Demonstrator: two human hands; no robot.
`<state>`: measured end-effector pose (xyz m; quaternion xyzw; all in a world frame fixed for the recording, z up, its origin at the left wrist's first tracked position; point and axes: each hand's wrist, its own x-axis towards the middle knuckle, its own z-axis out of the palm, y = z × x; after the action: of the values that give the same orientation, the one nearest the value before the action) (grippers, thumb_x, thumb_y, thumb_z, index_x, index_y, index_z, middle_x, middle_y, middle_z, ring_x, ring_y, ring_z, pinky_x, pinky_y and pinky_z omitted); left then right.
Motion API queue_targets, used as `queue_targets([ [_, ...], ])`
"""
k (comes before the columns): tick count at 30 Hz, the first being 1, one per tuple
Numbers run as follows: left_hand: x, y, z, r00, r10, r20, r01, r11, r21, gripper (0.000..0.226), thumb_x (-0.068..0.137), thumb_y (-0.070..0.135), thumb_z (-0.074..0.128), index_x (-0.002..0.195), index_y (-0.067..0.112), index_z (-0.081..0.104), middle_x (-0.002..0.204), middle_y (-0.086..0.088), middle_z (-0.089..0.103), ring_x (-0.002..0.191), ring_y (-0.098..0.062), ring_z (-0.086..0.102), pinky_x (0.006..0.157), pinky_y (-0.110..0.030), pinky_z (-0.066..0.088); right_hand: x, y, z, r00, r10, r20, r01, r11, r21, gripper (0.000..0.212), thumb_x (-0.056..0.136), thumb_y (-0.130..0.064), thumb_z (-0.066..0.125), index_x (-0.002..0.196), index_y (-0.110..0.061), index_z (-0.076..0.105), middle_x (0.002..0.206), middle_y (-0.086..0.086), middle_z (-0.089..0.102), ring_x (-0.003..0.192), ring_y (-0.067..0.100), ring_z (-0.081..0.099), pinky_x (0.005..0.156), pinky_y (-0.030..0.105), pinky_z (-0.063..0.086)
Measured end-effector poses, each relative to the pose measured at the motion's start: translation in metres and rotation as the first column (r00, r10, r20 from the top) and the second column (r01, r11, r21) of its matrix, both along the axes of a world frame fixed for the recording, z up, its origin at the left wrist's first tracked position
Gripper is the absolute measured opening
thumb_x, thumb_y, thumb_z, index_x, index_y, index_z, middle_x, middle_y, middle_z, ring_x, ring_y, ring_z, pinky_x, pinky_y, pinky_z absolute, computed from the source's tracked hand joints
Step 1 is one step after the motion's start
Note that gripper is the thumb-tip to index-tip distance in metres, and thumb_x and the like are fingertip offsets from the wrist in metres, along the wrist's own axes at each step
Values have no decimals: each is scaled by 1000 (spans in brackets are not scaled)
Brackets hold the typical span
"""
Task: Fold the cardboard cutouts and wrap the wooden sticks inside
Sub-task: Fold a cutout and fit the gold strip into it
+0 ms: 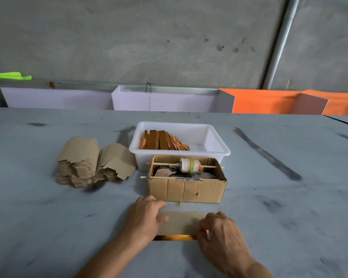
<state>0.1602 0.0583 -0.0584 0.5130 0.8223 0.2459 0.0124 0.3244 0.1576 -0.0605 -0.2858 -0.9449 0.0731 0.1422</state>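
Both hands are on one cardboard cutout (180, 222) lying flat on the bench (48, 207), down at 6 o'clock in the view. The left hand (147, 215) lies over its left end with fingers spread fairly flat, pressing it down. The right hand (219, 229) has its fingers curled at the right end, looks like pinching the near edge. Peeking out under that near edge is an orange-brown strip (175, 237), which I'd guess is the wooden sticks being wrapped, though it's mostly hidden.

What could go wrong: the cutout is thin, smooth card, so if the fold isn't pulled tight the sticks could slide out either open end. Pressing unevenly with one hand flat and one pinching could also skew the crease, and then the wrap won't close square.

Materials-wise, the rest of the cutouts sit in two ragged piles (92, 163) at about 10 o'clock, pale kraft card with notched, tabbed edges, top sheets curling up a bit. At 12 o'clock there's a glossy white plastic tub (209, 137) with more sticks (163, 140) leaning in a fan, flat, narrow, reddish-brown. Just in front of it, touching, is a rough corrugated box (186, 189) with a thin skewer run across its top holding a spool (190, 165) of something white with a yellow band. The bench itself is matte grey with dark scuff streaks.
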Motion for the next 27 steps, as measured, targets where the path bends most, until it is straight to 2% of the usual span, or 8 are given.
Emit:
queue_targets([
  [3, 0, 11, 1, 1000, 16, 24, -13, 991, -132, 36, 88, 28, 62, 123, 23, 57, 115, 3, 53, 110, -15, 51, 93, -25, 40, -3, 2, 1, 999, -32, -13, 31, 997, -72, 19, 89, -25, 40, 73, -19, 50, 81, -5, 52, 83, 15, 50, 70, 23, 38],
  [5, 0, 15, 4, 998, 40, 43, -32, 982, -187, 31, 87, 26, 64, 117, 21, 57, 113, 3, 57, 108, -16, 52, 91, -27, 40, -6, 3, 2, 998, -50, -32, 47, 995, -87, 20, 90, -23, 39, 76, -18, 53, 83, -4, 55, 82, 16, 53, 68, 25, 39],
  [9, -1, 18, 12, 993, 72, 88, -50, 972, -228, 14, 84, 25, 67, 94, 26, 58, 93, 8, 58, 98, -15, 55, 84, -26, 38, -14, 8, 4, 996, -61, -69, 54, 993, -103, 27, 90, -15, 40, 100, -21, 65, 103, -2, 61, 91, 19, 59, 71, 28, 43],
  [14, 2, 17, 17, 995, 46, 88, -23, 969, -244, 7, 85, 21, 65, 81, 24, 62, 97, 6, 51, 99, -16, 53, 86, -27, 42, -25, 14, 5, 999, 46, -13, -47, 997, -58, 33, 92, -13, 48, 121, -22, 61, 123, -4, 55, 111, 17, 47, 86, 27, 43],
  [16, 3, 16, 15, 998, 31, 60, -16, 970, -242, 1, 88, 21, 62, 89, 21, 61, 105, 3, 51, 103, -17, 51, 88, -28, 42, -31, 15, 6, 995, 81, 63, -78, 996, -41, 32, 93, -15, 50, 123, -20, 59, 127, -2, 53, 114, 19, 44, 92, 29, 42],
  [18, 5, 15, 13, 1000, 18, 13, -14, 967, -254, 16, 90, 22, 59, 105, 17, 56, 113, 0, 49, 108, -20, 48, 92, -31, 41, -36, 15, 9, 984, 82, 161, -76, 996, -44, 31, 95, -21, 51, 125, -19, 57, 130, 3, 49, 116, 22, 44, 95, 33, 41],
  [20, 5, 15, 13, 1000, 13, -15, -17, 964, -265, 21, 91, 23, 57, 110, 15, 51, 115, -2, 48, 109, -22, 48, 91, -32, 40, -39, 17, 13, 966, 71, 250, -64, 997, -37, 32, 94, -24, 52, 126, -17, 55, 131, 7, 46, 118, 25, 43, 98, 38, 39],
  [27, -2, 18, 19, 999, 13, 35, -3, 959, -284, 10, 84, 25, 66, 90, 23, 58, 99, 4, 58, 98, -16, 54, 82, -27, 37, -44, 28, 22, 966, 113, 231, -76, 983, -165, 30, 89, -20, 59, 119, -18, 57, 127, 5, 46, 116, 23, 42, 96, 37, 42],
])
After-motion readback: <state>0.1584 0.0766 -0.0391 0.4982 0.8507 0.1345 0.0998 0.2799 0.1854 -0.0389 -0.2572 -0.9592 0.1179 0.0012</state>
